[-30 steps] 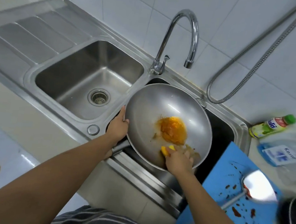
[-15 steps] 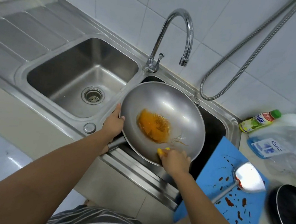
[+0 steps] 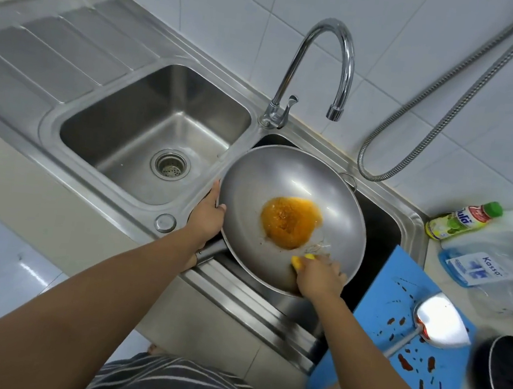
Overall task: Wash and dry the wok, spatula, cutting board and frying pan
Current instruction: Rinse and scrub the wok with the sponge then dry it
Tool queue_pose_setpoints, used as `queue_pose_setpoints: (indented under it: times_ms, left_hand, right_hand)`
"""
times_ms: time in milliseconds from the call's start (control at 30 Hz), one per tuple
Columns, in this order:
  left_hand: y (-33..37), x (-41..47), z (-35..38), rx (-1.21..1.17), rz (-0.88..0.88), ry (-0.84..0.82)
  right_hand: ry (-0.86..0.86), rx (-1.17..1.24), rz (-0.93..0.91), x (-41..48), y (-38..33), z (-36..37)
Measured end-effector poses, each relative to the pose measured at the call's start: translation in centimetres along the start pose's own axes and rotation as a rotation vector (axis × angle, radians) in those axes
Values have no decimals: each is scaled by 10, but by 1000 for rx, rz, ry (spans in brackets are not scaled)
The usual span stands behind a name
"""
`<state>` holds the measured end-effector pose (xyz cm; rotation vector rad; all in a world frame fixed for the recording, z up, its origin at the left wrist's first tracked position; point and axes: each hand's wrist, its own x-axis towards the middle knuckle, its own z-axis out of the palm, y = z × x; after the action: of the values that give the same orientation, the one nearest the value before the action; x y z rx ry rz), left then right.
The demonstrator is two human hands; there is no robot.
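Your left hand [image 3: 208, 217] grips the left rim of the wok [image 3: 282, 178] just above its handle, thumb over the edge, holding the wok tilted toward you over the right basin [image 3: 381, 226] of the sink. Your right hand [image 3: 319, 278] has its fingers curled round a yellow sponge [image 3: 300, 260], pressed against the wok's inner wall near the lower rim. Just above the sponge sits an orange patch of residue [image 3: 288, 221] in the wok's bottom. To your right, the blue cutting board [image 3: 396, 294] lies on the worktop [image 3: 57, 211] beside the sink, spotted with dark red stains. The spatula [image 3: 439, 324] rests on it, blade up. The black frying pan [image 3: 501, 378] sits just past the board, at the frame's edge.
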<state>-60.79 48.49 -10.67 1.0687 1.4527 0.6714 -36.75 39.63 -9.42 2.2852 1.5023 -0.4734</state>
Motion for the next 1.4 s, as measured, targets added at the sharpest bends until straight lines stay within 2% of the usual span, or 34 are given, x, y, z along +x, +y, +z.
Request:
queue_pose_setpoints:
  times_ms: [133,200,333,433,500,567,733,833,967,1067,1133,1200,1333,1400]
  left_hand:
    - [1,4,2,59,0,27]
    - [1,5,1,62,0,36]
    - [0,6,-1,55,-8,22]
    - [2,3,-2,37,2,6]
    - [2,2,-3,31,2,6]
    - [3,2,-3,33,4,-3]
    - [0,3,-3,21,13,9]
    - [-1,2,-3,53,15,24]
    - [4,1,-4,82,10,10]
    - [5,0,-3,68,9,4]
    - [5,1,-3,61,0,1]
    - [5,1,-3,64,-9,5]
    - [6,0,-4,68,13,14]
    - [7,-1,-3,68,9,0]
  right_hand:
    - [-157,408,-275,-5,-45,21]
    - [-167,485,-318,-1,-58,28]
    - [-190,318,-320,20,-39,23]
    - [-150,118,-212,35,-13,16]
    - [-77,70,-130,40,-11,14]
    - [-48,102,-115,42,-22,16]
    - [-63,213,-307,53,-67,20]
    - [-20,207,-337,74,-79,14]
    - [84,113,-214,105,-60,6]
    - [109,181,-33,107,-56,4]
    - [85,225,5,96,-64,5]
    - [62,229,-82,80,-74,12]
    - [1,266,-392,63,-74,19]
    - [-20,231,-417,69,-60,15]
